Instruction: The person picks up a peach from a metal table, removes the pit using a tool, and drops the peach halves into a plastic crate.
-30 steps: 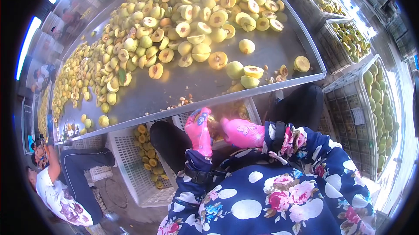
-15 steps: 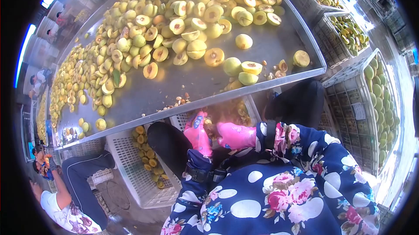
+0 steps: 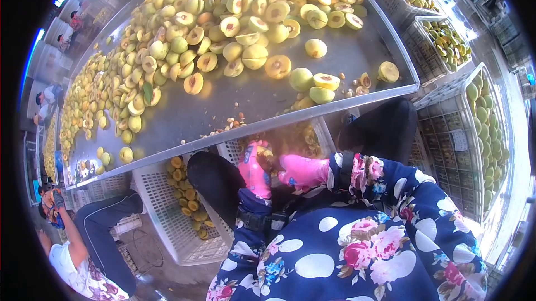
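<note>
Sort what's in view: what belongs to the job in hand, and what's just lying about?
Apparently in the job:
- left hand, holding fruit piece
- right hand
- cut fruit
- metal table
- crate between the knees

Probably just lying about:
- leaf
- small bits near table edge

From where I stand, whatever the right grip (image 3: 304, 171) may hold is out of sight behind its own curled glove. The fruit piece (image 3: 266, 159) at the left grip (image 3: 255, 171) is blurred and partly covered by the fingers. Below and beyond both grips, the desk (image 3: 223, 105) and the hands hide much of a fruit-filled basket (image 3: 307, 139). Left of the grips, another basket (image 3: 158, 200) runs out of sight under the desk, whose far side, ahead of them, is cut off by the top edge. To their right, a crate label (image 3: 459, 141) is too small to read. Far left, I can't make out what the co-worker (image 3: 84, 267) holds.
</note>
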`<action>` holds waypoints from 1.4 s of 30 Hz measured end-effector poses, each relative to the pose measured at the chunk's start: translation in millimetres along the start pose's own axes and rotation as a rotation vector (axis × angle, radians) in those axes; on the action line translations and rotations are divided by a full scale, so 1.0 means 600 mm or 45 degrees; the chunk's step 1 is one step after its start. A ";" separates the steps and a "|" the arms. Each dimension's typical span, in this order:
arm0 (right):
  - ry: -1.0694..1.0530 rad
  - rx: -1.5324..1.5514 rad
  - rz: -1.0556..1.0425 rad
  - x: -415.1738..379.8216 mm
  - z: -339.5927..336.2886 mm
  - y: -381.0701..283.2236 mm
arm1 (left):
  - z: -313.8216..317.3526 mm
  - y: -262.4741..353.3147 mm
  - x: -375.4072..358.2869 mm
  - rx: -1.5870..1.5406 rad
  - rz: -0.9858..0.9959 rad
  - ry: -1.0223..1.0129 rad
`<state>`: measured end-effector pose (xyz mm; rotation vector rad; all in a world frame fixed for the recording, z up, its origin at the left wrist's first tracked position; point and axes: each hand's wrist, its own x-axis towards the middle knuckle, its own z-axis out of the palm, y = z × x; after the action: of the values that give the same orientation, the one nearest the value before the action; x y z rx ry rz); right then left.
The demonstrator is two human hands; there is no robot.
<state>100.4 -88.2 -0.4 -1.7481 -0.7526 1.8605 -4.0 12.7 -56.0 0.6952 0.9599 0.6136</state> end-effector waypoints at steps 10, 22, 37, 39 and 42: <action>0.174 -0.491 -0.187 0.024 0.009 0.016 | -0.024 -0.014 0.015 0.247 0.061 -0.002; 0.044 0.197 0.029 0.049 0.028 0.016 | -0.012 -0.004 0.008 0.171 0.067 0.069; -0.161 0.478 -0.011 0.026 -0.004 0.023 | -0.020 -0.007 0.015 -0.124 -0.132 -0.157; -0.145 0.311 -0.007 0.033 -0.003 0.028 | -0.023 -0.007 0.015 -0.074 -0.146 -0.161; -0.108 0.098 -0.008 0.038 -0.001 0.028 | -0.029 -0.010 0.017 0.001 -0.158 -0.149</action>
<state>99.7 -85.5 -28.5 -1.6264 -0.7079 1.9439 -13.7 20.9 -72.8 0.6600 0.8870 0.4588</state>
